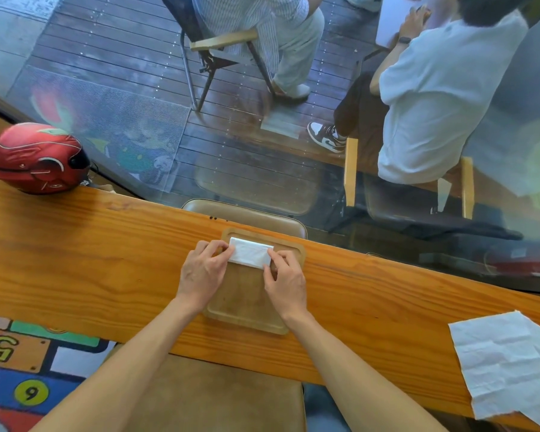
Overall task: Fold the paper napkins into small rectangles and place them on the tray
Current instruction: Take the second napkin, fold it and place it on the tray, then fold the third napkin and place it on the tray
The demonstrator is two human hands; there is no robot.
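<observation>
Nearest, 1 unfolded napkin [508,366] lies flat on the counter [75,251] at far right, waiting. On the wooden tray [247,322], the left hand [201,271] and right hand [286,283] each pinch an end of the folded napkin [250,252] at the tray's far end. Best to set it square to the rim, press it flat, then let go with both hands together

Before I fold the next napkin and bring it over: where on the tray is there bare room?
The near half of the tray, below the folded napkin and between the wrists, is bare wood. The far end is crowded: the left hand and right hand pinch that napkin's ends.
</observation>
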